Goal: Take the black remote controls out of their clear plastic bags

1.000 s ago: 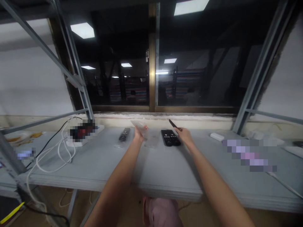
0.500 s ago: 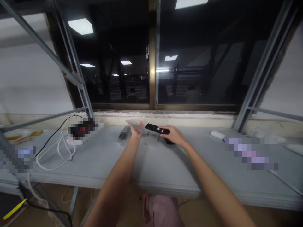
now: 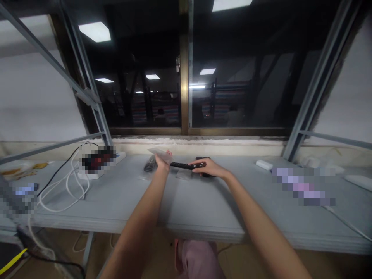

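In my right hand (image 3: 208, 167) is a black remote control (image 3: 183, 166), pinched near its right end and seen almost edge-on. Its far end points left, close to my left hand (image 3: 163, 159). That hand is closed on a thin translucent plastic bag (image 3: 159, 153), which sticks out up and to the left. Behind my left wrist lies another dark remote in clear wrapping (image 3: 150, 164) on the grey table. A clear plastic bag (image 3: 183, 174) rests under the held remote. Partly hidden behind my right hand is a black object (image 3: 207, 173) whose kind I cannot make out.
White cables (image 3: 69, 186) coil at the left beside a white power strip (image 3: 119, 157). On the right lie a white adapter (image 3: 264, 165) and a blurred-out purple object (image 3: 302, 186). Metal frame posts (image 3: 308, 85) flank the table (image 3: 197, 209), with a window behind.
The remote in my right hand has turned from showing its button face to nearly edge-on and dipped slightly. My left hand still grips the plastic bag. The view has shifted a little.
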Tool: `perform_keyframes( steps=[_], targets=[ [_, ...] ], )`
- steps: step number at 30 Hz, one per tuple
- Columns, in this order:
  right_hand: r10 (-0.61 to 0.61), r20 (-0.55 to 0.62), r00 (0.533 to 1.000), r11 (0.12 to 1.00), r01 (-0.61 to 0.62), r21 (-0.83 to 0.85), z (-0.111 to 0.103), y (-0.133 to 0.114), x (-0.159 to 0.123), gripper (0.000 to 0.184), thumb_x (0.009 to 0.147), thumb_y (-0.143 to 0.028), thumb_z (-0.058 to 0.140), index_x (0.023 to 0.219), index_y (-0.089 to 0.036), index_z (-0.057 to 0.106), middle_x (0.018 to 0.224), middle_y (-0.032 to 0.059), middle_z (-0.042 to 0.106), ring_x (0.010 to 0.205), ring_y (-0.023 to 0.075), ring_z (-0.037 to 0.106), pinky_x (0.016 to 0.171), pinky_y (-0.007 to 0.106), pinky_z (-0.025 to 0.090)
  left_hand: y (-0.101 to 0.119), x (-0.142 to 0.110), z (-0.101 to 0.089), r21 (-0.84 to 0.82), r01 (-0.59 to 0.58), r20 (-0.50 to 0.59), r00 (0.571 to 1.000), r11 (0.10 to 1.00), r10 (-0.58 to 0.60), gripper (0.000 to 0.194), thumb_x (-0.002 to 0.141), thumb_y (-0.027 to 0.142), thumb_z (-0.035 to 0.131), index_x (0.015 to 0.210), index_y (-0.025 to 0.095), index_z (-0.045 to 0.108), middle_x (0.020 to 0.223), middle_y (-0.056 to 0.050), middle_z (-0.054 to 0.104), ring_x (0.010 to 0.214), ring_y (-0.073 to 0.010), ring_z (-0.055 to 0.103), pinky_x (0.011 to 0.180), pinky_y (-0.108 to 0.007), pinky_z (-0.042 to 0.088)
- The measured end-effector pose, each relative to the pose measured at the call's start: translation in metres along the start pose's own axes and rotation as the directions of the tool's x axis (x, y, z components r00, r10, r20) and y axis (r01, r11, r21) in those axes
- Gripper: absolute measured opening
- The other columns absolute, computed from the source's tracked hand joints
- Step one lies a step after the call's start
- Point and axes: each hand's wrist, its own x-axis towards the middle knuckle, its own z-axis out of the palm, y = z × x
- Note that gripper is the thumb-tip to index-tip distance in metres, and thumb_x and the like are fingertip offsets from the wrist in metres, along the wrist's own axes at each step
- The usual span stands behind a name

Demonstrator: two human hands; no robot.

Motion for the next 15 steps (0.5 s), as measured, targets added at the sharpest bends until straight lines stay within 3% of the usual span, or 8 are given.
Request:
perform_keyframes(
  steps=[4, 7, 10, 15],
  targets=[
    [-0.013, -0.108, 0.994, 0.995, 0.002, -0.104, 0.008, 0.0, 0.002, 0.046, 0.074, -0.04, 0.068, 0.115, -0.02, 0.066, 0.076, -0.0004, 0.068, 0.059, 0.0126, 0.059, 0.062, 0.025, 0.046, -0.005, -0.006, 0.007, -0.055, 0.029, -0.036, 0.999, 0.998, -0.031, 0.057, 0.094, 0.052, 0.016, 0.111, 0.013, 0.054, 0.071, -0.005, 0.059, 0.059, -0.013, 0.055, 0.059, -0.02, 0.049],
    [-0.079, -0.218, 0.973, 0.979, 0.034, -0.202, 0.019, 0.002, 0.004, 0.04, 0.076, -0.039, 0.066, 0.112, -0.022, 0.067, 0.093, 0.002, 0.07, 0.083, 0.0188, 0.063, 0.08, 0.031, 0.047, -0.011, -0.013, 0.012, -0.015, 0.049, 0.03, 0.998, 0.999, -0.049, 0.055, 0.095, 0.047, 0.02, 0.111, 0.01, 0.057, 0.069, -0.006, 0.061, 0.056, -0.0133, 0.056, 0.058, -0.021, 0.05],
    [-0.129, -0.292, 0.948, 0.966, 0.054, -0.253, 0.032, 0.004, 0.007, 0.039, 0.076, -0.038, 0.066, 0.113, -0.023, 0.065, 0.113, 0.0044, 0.066, 0.104, 0.0222, 0.058, 0.094, 0.035, 0.041, -0.018, -0.019, 0.017, 0.013, 0.08, 0.077, 0.994, 0.997, -0.081, 0.058, 0.094, 0.049, 0.023, 0.111, 0.006, 0.059, 0.067, -0.008, 0.062, 0.057, -0.0142, 0.058, 0.06, -0.022, 0.05],
    [-0.121, -0.411, 0.904, 0.968, 0.015, -0.25, 0.05, 0.003, 0.014, 0.039, 0.078, -0.032, 0.062, 0.116, -0.022, 0.061, 0.111, 0.007, 0.062, 0.104, 0.0214, 0.057, 0.095, 0.037, 0.04, -0.026, -0.028, 0.025, 0.044, 0.114, 0.15, 0.981, 0.993, -0.119, 0.06, 0.093, 0.051, 0.028, 0.108, 0.004, 0.062, 0.064, -0.008, 0.062, 0.055, -0.0133, 0.057, 0.058, -0.021, 0.049]
  ],
)
